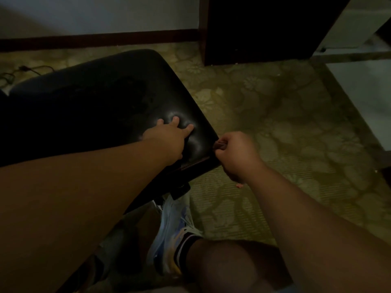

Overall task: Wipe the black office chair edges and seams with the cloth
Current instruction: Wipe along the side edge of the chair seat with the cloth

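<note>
Head view: the black office chair seat (101,106) is seen from above on a patterned carpet (285,123), its near right corner turned toward the camera, with a seam (195,162) running along the near edge just under that corner. The left hand (169,134) is laid flat on the cushion close to the corner, fingers spread and straight, pressing hard enough that the upholstery is dimpled around the fingertips (175,119); nothing is held in it. The right hand (234,153) is curled into a fist at the corner itself, and a small dark wad, taken to be the cloth (220,145), is pinched between thumb and forefinger and held against the edge where the seam ends (lighting is poor, so the cloth's extent cannot be confirmed). The step in hand is judged to be the wiping of the corner and the near seam. For a sound result, the seat should be kept steadied by the flat hand so that it is not swivelled under pressure, and the cloth should be drawn along the seam line in one direction, a folded edge being pushed into the groove rather than skated over it. A shoe (173,229) and a bare leg are noted beneath the seat, and a dark cabinet (264,28) beyond it.
</note>
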Tool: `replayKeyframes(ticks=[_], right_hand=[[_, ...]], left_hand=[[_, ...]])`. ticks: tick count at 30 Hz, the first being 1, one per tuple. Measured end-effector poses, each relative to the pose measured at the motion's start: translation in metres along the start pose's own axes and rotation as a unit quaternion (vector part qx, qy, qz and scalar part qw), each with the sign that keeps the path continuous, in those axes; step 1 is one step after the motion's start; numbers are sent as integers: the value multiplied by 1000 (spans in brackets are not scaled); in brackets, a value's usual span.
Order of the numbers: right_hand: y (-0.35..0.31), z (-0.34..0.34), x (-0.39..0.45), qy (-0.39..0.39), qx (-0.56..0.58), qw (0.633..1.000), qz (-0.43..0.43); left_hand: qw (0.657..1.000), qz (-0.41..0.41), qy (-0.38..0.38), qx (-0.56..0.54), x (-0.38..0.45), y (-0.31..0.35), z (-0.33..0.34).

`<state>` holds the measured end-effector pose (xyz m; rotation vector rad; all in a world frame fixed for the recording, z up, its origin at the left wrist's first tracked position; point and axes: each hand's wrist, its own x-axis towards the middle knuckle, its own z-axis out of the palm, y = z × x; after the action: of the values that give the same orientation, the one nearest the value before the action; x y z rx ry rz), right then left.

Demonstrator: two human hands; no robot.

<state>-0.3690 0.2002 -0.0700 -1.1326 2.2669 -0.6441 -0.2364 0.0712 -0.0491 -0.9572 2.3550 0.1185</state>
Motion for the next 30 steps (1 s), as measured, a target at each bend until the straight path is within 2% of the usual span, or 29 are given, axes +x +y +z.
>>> replayKeyframes(ticks=[3,7,11,15,19,22,26,30], right_hand=[[-2,1,0,-45,-17,999,-10],[-3,1,1,-20,-23,1000,-7],[-4,2,2,-48,-32,998,-18],[-2,0,2,-11,-29,999,-10],[-6,2,1,-56,-29,998,-26],[-3,2,2,-16,-23,1000,-13],[-3,4,3,-43,-30,998,-30],[1,5,6,-12,-11,1000,-17]], left_hand=[[1000,-1,3,1,0,0,1],[1000,2,5,1,0,0,1],[1000,-2,1,-4,-1,1,-1],[1000,-3,0,-8,-1,1,-2],[1000,-2,3,-5,1,0,-1],[1000,2,3,-1,2,1,-1],[1000,4,10,0,2,0,-1],[1000,10,18,-19,0,-3,0]])
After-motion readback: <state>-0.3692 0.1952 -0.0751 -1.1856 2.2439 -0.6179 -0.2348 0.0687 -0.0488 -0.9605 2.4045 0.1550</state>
